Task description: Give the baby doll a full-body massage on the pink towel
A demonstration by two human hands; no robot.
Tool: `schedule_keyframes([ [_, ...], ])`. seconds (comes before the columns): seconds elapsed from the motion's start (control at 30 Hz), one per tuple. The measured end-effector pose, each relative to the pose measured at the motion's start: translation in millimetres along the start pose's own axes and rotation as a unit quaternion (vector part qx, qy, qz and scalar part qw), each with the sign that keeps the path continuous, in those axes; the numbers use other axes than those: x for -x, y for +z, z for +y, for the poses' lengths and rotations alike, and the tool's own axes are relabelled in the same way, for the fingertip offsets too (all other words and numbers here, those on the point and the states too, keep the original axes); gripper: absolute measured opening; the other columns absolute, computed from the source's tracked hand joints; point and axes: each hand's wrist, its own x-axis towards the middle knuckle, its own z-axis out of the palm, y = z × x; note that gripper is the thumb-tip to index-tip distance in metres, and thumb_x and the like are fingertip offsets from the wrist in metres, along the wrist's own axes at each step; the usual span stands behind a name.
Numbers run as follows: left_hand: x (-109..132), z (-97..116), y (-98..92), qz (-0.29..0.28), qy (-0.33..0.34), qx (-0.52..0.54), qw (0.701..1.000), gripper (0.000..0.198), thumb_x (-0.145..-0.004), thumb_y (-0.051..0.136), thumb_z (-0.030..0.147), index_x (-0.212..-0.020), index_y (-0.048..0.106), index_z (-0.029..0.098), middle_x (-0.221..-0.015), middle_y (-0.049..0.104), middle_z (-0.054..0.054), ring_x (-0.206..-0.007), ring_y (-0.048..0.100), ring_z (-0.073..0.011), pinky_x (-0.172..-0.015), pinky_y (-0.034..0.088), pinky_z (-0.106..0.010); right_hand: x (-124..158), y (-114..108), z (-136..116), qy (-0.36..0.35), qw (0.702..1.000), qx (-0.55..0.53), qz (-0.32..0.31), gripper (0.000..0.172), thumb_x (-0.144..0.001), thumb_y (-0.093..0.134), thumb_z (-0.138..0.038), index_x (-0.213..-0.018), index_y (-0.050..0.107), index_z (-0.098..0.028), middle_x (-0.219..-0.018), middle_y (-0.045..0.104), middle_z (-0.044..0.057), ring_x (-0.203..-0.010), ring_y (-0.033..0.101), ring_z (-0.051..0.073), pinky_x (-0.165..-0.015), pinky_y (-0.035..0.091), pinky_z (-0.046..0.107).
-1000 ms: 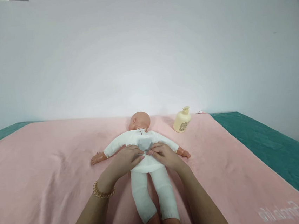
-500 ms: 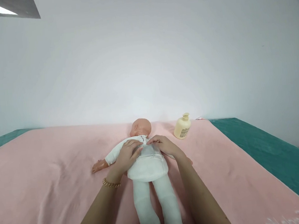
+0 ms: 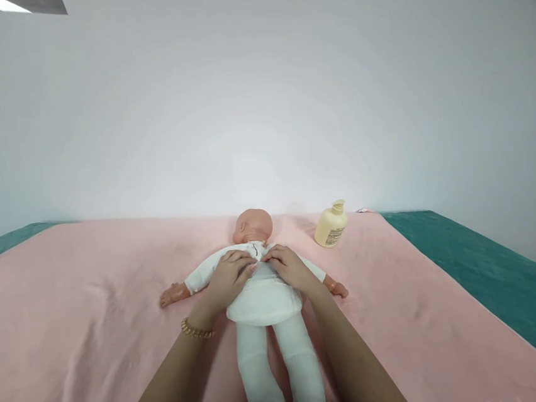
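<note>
The left hand [image 3: 229, 279] and right hand [image 3: 292, 268] are facing palm-down, slightly curled fingers [image 3: 238, 254] angling inward, tips nearly meeting; bare forearms [image 3: 165, 381] are slanting forward, wrists [image 3: 206, 311] sitting behind the fingers.

Single head-worn camera, above foot end of white-clothed, tan plastic doll [image 3: 265, 305]; faces forward and down, lengthwise over doll, toward smooth pale-grey wall [image 3: 258, 101] beyond its head. Near: bottom edge crops doll's feet.
</note>
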Motion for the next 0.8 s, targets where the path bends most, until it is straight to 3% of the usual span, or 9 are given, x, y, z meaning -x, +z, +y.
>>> schedule_keyframes([
  [0.23, 3.3, -2.1, 7.0, 0.083, 0.013, 0.022, 0.996, 0.036, -0.098, 0.04, 0.035, -0.119, 0.064, 0.018, -0.121, 0.065, -0.01, -0.119, 0.053, -0.0243, -0.105, 0.04, -0.047, 4.0, 1.7, -1.0, -0.03, 0.997, -0.018, 0.068, 0.029, -0.087, 0.045, -0.013, -0.103, 0.07, -0.02, -0.111, 0.065, 0.008, -0.112, 0.055, 0.022, -0.1, 0.04, 0.04],
  [0.6, 2.3, -4.4, 8.8, 0.031, 0.01, -0.045, 0.998, 0.036, -0.098, 0.041, 0.037, -0.118, 0.064, 0.017, -0.124, 0.064, -0.009, -0.124, 0.05, -0.0262, -0.108, 0.038, -0.049, 2.6, 7.9, 4.2, -0.031, 0.999, 0.004, 0.043, 0.022, -0.096, 0.049, -0.028, -0.102, 0.069, -0.022, -0.109, 0.067, 0.005, -0.11, 0.056, 0.021, -0.1, 0.04, 0.037],
  [0.8, 1.4, -1.2, 8.3, 0.026, 0.003, -0.059, 0.998, 0.035, -0.098, 0.041, 0.039, -0.114, 0.065, 0.019, -0.119, 0.066, -0.008, -0.121, 0.052, -0.0263, -0.105, 0.04, -0.049, 1.4, 8.6, 3.2, -0.038, 0.999, 0.01, 0.027, 0.025, -0.097, 0.045, -0.029, -0.096, 0.07, -0.021, -0.106, 0.069, 0.006, -0.107, 0.057, 0.021, -0.099, 0.039, 0.038],
])
